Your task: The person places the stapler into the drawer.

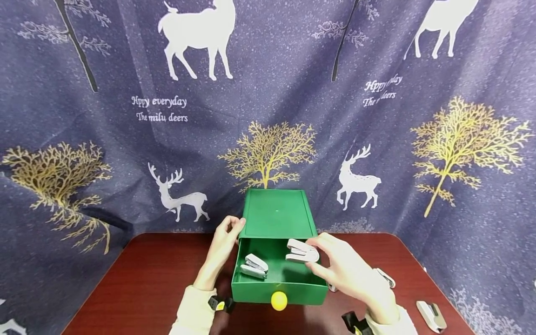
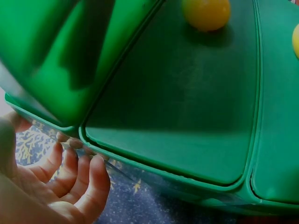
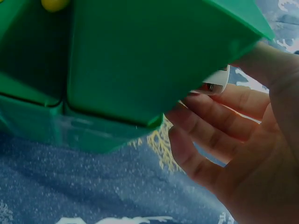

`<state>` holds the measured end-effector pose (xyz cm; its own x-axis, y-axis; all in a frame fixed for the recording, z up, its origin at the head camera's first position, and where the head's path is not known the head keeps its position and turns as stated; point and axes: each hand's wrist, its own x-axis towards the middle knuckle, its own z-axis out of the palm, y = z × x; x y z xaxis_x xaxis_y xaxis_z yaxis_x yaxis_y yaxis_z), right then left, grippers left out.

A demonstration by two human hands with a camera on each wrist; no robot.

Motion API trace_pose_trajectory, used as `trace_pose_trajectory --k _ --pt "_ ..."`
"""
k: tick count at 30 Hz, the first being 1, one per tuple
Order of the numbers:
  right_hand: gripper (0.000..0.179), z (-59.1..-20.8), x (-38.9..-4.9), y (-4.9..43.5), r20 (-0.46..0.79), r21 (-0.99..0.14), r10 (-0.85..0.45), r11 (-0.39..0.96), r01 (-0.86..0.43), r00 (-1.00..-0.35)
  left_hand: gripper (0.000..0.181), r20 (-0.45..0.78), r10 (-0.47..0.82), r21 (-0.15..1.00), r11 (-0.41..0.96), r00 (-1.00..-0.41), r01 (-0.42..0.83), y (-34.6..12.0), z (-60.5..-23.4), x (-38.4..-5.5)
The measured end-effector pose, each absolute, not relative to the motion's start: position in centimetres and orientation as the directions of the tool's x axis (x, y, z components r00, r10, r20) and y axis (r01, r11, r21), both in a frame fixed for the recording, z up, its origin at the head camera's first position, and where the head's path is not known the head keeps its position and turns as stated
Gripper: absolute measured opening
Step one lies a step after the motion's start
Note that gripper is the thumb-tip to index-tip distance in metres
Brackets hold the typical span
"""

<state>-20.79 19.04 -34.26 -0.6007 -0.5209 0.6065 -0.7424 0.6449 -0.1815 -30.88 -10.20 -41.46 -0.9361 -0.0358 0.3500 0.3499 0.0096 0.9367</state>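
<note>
My right hand (image 1: pixel 345 265) pinches a white stapler (image 1: pixel 302 251) between thumb and fingers, over the pulled-out top drawer (image 1: pixel 279 293) of a green drawer cabinet (image 1: pixel 276 214). A second white stapler (image 1: pixel 254 266) lies inside the drawer on its left side. My left hand (image 1: pixel 222 246) is at the cabinet's left side, with the fingertips against its edge. In the left wrist view, the fingers (image 2: pixel 96 179) of that hand are loosely bent beside the green wall. The right wrist view shows only part of the held stapler (image 3: pixel 217 81), the rest hidden by the drawer.
More staplers lie on the brown table (image 1: pixel 159 279) to the right: one light stapler (image 1: pixel 431 316) near the edge, another (image 1: pixel 384 278) behind my right forearm. A yellow knob (image 1: pixel 279 301) sticks out from the drawer front. A patterned cloth (image 1: pixel 268 93) hangs behind the table.
</note>
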Motion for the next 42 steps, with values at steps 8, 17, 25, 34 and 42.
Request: trace_pose_trajectory --k 8,17,25,34,42 --pt "0.029 -34.3 -21.2 17.6 0.537 -0.138 -0.548 0.693 -0.707 -0.642 0.025 0.351 -0.038 0.936 0.016 -0.936 0.351 -10.1 -41.3 -30.8" --pt "0.025 -34.3 -22.0 16.1 0.502 -0.131 -0.6 0.659 -0.741 -0.623 0.025 0.344 -0.035 0.939 -0.002 -0.938 0.344 -10.2 -41.2 -30.8" --pt "0.022 -34.1 -22.2 15.1 0.466 -0.115 -0.593 0.696 -0.709 -0.657 0.026 0.351 -0.037 0.936 0.013 -0.936 0.35 -10.2 -41.2 -30.9" --pt "0.022 -33.9 -22.7 14.4 0.415 -0.109 -0.612 0.701 -0.705 -0.673 0.025 0.366 -0.051 0.93 0.05 -0.929 0.363 -10.3 -41.1 -30.9" --pt "0.034 -34.3 -23.3 14.0 0.347 -0.133 -0.633 0.697 -0.704 -0.692 0.025 0.364 -0.063 0.931 0.066 -0.929 0.36 -10.1 -41.2 -30.8"
